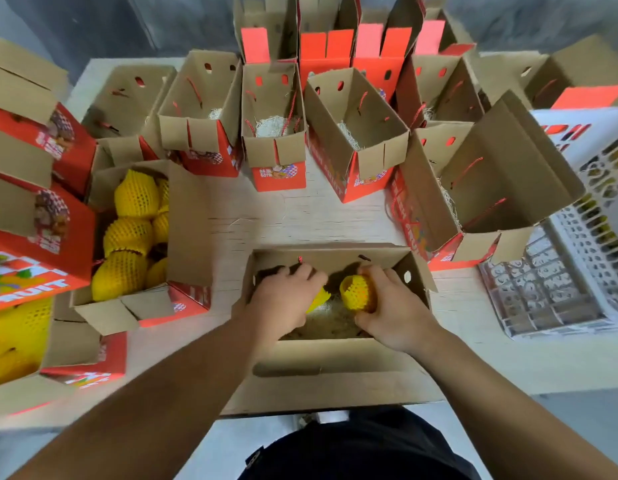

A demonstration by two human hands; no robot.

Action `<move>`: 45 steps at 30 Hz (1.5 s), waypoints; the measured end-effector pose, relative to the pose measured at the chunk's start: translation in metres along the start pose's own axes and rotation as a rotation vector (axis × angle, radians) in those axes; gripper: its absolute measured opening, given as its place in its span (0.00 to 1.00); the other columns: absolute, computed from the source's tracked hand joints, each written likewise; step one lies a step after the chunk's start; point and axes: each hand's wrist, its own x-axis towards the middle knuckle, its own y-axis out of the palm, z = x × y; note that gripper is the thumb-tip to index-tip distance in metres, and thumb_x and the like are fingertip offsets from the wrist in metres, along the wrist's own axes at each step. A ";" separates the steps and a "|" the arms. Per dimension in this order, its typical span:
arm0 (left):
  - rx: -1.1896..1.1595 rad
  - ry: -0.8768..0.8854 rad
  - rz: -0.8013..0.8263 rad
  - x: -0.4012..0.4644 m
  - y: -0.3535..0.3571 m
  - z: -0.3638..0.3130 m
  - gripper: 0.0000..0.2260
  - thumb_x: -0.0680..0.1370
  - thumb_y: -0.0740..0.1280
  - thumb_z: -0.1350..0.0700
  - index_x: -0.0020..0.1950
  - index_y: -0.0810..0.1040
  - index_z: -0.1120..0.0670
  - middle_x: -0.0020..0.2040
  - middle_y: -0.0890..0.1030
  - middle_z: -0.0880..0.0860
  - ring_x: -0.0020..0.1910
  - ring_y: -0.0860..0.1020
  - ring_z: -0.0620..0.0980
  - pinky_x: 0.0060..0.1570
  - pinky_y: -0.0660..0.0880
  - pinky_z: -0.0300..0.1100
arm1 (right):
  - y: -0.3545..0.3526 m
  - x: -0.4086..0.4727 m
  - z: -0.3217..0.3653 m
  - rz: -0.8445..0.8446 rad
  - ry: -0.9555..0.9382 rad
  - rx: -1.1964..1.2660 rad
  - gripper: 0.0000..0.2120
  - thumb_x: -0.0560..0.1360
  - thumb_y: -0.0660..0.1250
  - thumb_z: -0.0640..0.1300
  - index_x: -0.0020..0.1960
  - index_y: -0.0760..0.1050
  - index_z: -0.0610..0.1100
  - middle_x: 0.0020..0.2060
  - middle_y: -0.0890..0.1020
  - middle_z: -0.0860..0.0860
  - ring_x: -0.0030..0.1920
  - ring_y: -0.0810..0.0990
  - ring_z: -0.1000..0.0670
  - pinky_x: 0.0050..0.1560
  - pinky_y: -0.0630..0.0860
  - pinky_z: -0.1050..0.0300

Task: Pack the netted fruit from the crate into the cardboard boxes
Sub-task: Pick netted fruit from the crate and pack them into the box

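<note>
Both hands down inside the near open cardboard box [335,358]. Right hand [394,306] curled round a yellow netted fruit [356,293], held just above the straw bedding [330,323]. Left hand [283,299] cupped over a second netted fruit [317,301], mostly hidden beneath the palm. Left of that grip, a filled box [182,216]; far right, the white crate [584,271].

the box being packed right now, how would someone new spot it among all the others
Start at the near edge of the table, right in front of the person. The open cardboard box there has both hands inside, left hand and right hand, each on a yellow netted fruit. No other box has hands in it.
</note>
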 end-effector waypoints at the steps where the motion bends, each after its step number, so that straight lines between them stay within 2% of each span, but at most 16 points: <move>1: 0.147 0.030 0.066 0.010 0.002 0.003 0.32 0.75 0.72 0.61 0.75 0.62 0.49 0.71 0.67 0.55 0.63 0.74 0.62 0.49 0.77 0.53 | 0.001 0.001 0.000 -0.004 -0.007 0.022 0.38 0.67 0.74 0.51 0.73 0.61 0.56 0.62 0.69 0.51 0.58 0.77 0.45 0.59 0.75 0.50; 5: 0.586 0.114 0.250 0.028 0.018 0.013 0.21 0.84 0.63 0.56 0.76 0.64 0.49 0.76 0.63 0.56 0.71 0.65 0.59 0.66 0.67 0.49 | 0.002 0.011 -0.004 0.003 0.005 0.093 0.36 0.68 0.74 0.48 0.72 0.62 0.55 0.61 0.68 0.53 0.57 0.76 0.47 0.60 0.75 0.51; 8: 0.755 0.240 0.218 0.035 0.026 0.016 0.18 0.85 0.60 0.52 0.76 0.68 0.46 0.79 0.58 0.52 0.73 0.59 0.57 0.67 0.60 0.50 | 0.006 0.017 -0.008 0.088 0.027 0.117 0.36 0.70 0.75 0.44 0.73 0.62 0.55 0.64 0.68 0.52 0.58 0.77 0.47 0.61 0.76 0.50; 10: 0.691 0.289 0.154 0.038 0.026 0.015 0.18 0.85 0.60 0.56 0.76 0.68 0.47 0.80 0.59 0.56 0.72 0.63 0.60 0.67 0.64 0.53 | 0.008 0.019 -0.010 0.116 0.038 0.142 0.35 0.70 0.75 0.42 0.72 0.64 0.56 0.65 0.69 0.52 0.56 0.77 0.47 0.59 0.78 0.51; 14: 0.564 0.219 0.344 0.036 0.025 0.015 0.21 0.81 0.63 0.67 0.71 0.74 0.52 0.68 0.76 0.56 0.64 0.78 0.60 0.51 0.77 0.53 | 0.010 0.024 -0.012 0.119 0.036 0.161 0.35 0.70 0.75 0.39 0.71 0.65 0.56 0.64 0.69 0.51 0.52 0.78 0.49 0.51 0.81 0.51; 18: 0.512 0.108 0.458 0.038 0.026 0.018 0.17 0.80 0.66 0.64 0.68 0.80 0.52 0.70 0.77 0.51 0.70 0.74 0.57 0.65 0.74 0.56 | 0.012 0.029 -0.017 0.177 0.082 0.159 0.36 0.70 0.75 0.40 0.71 0.64 0.58 0.64 0.70 0.52 0.50 0.81 0.48 0.46 0.80 0.55; 20: 0.511 0.093 0.533 0.038 0.025 0.017 0.12 0.81 0.66 0.62 0.63 0.81 0.51 0.67 0.79 0.49 0.68 0.74 0.56 0.67 0.70 0.52 | 0.010 0.033 -0.014 0.200 0.071 0.016 0.35 0.71 0.74 0.42 0.71 0.62 0.59 0.66 0.71 0.53 0.54 0.79 0.46 0.51 0.78 0.55; 23: 0.446 0.022 0.661 0.035 0.028 0.017 0.07 0.83 0.64 0.59 0.45 0.75 0.52 0.57 0.77 0.53 0.56 0.74 0.57 0.47 0.73 0.50 | 0.013 0.048 0.004 0.199 -0.091 -0.384 0.34 0.72 0.72 0.43 0.73 0.59 0.55 0.70 0.71 0.52 0.65 0.73 0.43 0.63 0.73 0.50; 26: 0.267 -0.004 0.683 0.033 0.025 0.020 0.09 0.85 0.59 0.58 0.59 0.79 0.55 0.68 0.75 0.55 0.66 0.73 0.60 0.65 0.73 0.58 | 0.029 0.070 0.027 0.226 -0.215 -0.637 0.37 0.75 0.71 0.39 0.76 0.54 0.52 0.74 0.67 0.49 0.71 0.70 0.41 0.65 0.72 0.46; 29: 0.246 -0.053 0.773 0.038 0.009 0.018 0.17 0.85 0.62 0.58 0.73 0.73 0.61 0.75 0.71 0.59 0.74 0.69 0.62 0.74 0.68 0.54 | 0.048 0.090 0.042 0.282 -0.219 -0.884 0.36 0.80 0.65 0.41 0.81 0.48 0.49 0.75 0.67 0.46 0.70 0.72 0.39 0.63 0.73 0.44; 31: 0.282 -0.019 0.853 0.038 0.004 0.016 0.17 0.83 0.65 0.62 0.73 0.73 0.62 0.75 0.71 0.60 0.74 0.70 0.64 0.73 0.69 0.57 | 0.055 0.098 0.046 0.290 -0.159 -0.975 0.33 0.82 0.62 0.41 0.81 0.49 0.47 0.72 0.72 0.44 0.68 0.74 0.39 0.60 0.73 0.44; 34: 0.211 0.056 0.679 0.034 0.013 0.019 0.13 0.80 0.67 0.63 0.64 0.80 0.56 0.66 0.79 0.56 0.65 0.77 0.63 0.64 0.76 0.59 | 0.056 0.101 0.046 0.182 -0.126 -1.049 0.21 0.82 0.61 0.42 0.74 0.62 0.45 0.67 0.77 0.44 0.65 0.77 0.40 0.60 0.72 0.46; 36: 0.177 0.078 0.548 0.032 0.015 0.021 0.12 0.79 0.67 0.62 0.61 0.82 0.54 0.61 0.81 0.55 0.60 0.79 0.61 0.61 0.78 0.57 | 0.054 0.101 0.046 0.173 -0.057 -0.985 0.17 0.82 0.61 0.41 0.70 0.70 0.46 0.65 0.80 0.46 0.64 0.79 0.42 0.58 0.75 0.47; 39: 0.087 0.062 0.658 0.037 0.020 0.020 0.13 0.80 0.65 0.63 0.63 0.81 0.57 0.57 0.80 0.57 0.58 0.80 0.63 0.60 0.79 0.58 | 0.052 0.102 0.040 0.351 -0.024 -0.732 0.10 0.81 0.64 0.41 0.61 0.77 0.48 0.65 0.80 0.46 0.64 0.79 0.42 0.54 0.74 0.52; 41: 0.001 0.032 0.738 0.041 0.026 0.018 0.15 0.82 0.63 0.60 0.68 0.78 0.58 0.63 0.79 0.59 0.63 0.78 0.63 0.66 0.75 0.59 | 0.052 0.100 0.036 0.438 -0.054 -0.615 0.04 0.81 0.67 0.44 0.55 0.76 0.47 0.62 0.81 0.44 0.62 0.80 0.43 0.51 0.69 0.59; 45: -0.055 0.007 0.849 0.047 0.034 0.019 0.18 0.87 0.54 0.56 0.77 0.69 0.57 0.75 0.71 0.56 0.69 0.72 0.61 0.70 0.68 0.50 | 0.048 0.090 0.030 0.475 -0.015 -0.500 0.13 0.81 0.65 0.48 0.63 0.78 0.44 0.61 0.81 0.43 0.60 0.80 0.41 0.56 0.75 0.55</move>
